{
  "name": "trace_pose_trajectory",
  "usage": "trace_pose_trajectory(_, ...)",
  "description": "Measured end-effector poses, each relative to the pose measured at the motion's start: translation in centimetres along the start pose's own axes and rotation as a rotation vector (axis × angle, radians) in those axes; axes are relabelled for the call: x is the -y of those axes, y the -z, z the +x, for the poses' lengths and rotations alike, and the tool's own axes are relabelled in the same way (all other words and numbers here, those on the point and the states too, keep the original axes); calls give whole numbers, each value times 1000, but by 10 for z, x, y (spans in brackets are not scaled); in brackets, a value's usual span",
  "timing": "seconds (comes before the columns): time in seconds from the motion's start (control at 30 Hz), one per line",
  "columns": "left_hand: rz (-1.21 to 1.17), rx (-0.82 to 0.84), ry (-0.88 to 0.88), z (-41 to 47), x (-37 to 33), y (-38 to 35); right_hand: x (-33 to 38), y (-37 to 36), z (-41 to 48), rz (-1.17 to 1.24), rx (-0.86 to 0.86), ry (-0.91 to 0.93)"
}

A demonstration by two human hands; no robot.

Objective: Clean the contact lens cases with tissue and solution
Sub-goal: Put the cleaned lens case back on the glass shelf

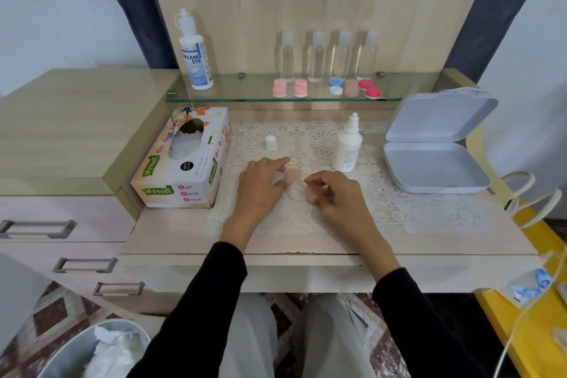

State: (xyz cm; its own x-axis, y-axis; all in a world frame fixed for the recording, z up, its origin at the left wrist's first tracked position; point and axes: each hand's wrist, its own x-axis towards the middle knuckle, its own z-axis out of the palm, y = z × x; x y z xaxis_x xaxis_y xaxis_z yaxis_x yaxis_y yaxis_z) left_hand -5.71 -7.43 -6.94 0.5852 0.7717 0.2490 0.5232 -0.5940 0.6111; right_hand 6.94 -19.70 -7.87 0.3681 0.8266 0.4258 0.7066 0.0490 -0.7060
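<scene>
Contact lens case, clear wells with a pale pink cap, is seen on the lace mat at mat centre, between both hands. Left hand is laid at the case's 9 o'clock, index finger stretched out, thumb by the pink cap; whether the case is actually gripped cannot be told. Right hand is at the case's 3 o'clock, fingers curled, a second pinkish cap pinched at the fingertips. Small white solution bottle stands uncapped at 1 o'clock, label print too small to read; its white cap stands apart at 11 o'clock. Tissue box at 9 o'clock, marked "Mysoft" and "Soft Facial Tissue". Grey hinged box lies opened at 3 o'clock. On the glass shelf at 12 o'clock: large bottle labelled "DREAM EYE", four clear bottles, and spare lens cases in pink, blue-white and red. Bin with crumpled tissue is seen at 7 o'clock on the floor.
</scene>
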Motion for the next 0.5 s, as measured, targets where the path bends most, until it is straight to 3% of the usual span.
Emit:
trace_pose_trajectory(0.13, -192, -51, -65, -23, 0, 4, -1, 0, 0, 10, 4, -1)
trace_pose_trajectory(0.5, -61, -12, -117, -31, -2, 1, 4, 1, -1, 64, -38, -68)
